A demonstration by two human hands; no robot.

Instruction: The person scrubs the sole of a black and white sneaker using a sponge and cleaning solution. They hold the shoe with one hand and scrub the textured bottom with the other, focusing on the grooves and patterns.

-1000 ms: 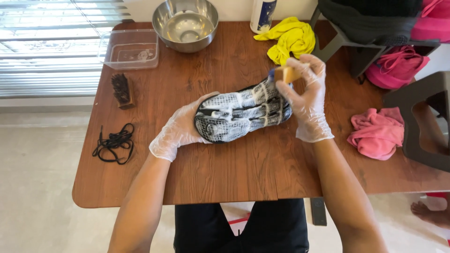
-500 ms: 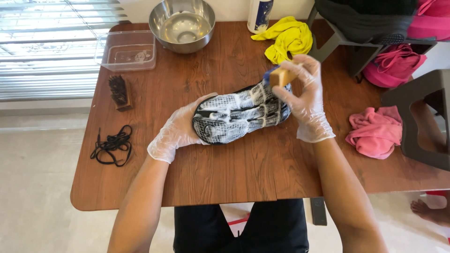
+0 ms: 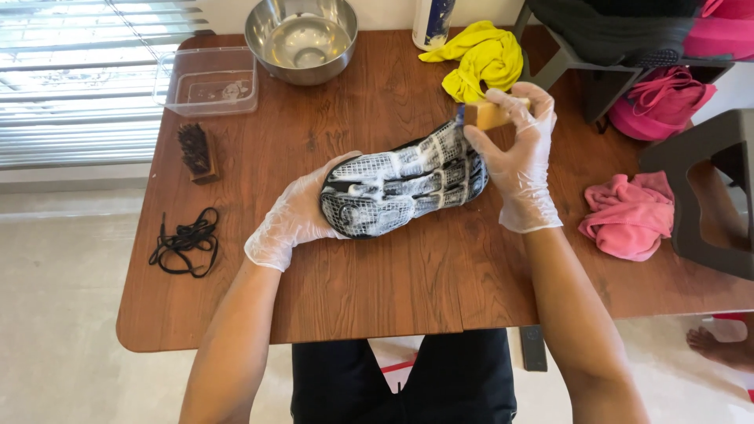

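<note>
Mid-worktop [image 3: 408, 298], sole-up and soapy: a shoe [image 3: 404, 187] clamped at its left end by left-hand [image 3: 294, 220] fingers, right-hand [image 3: 518, 157] fingers pinched on a sponge [image 3: 491, 115] at its far right end; best scrubbed with short, firm strokes along the grooves, steadied throughout.

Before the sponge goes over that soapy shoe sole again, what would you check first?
1. Shoe steadied sole-up by the left hand: ok.
2. Sponge gripped in the right hand: ok.
3. Gloves on both hands: ok.
4. Foam covering the sole: ok.
5. Water in the metal bowl: cannot tell.
6. Pink cloth lying on the table beside the right arm: ok.
</note>
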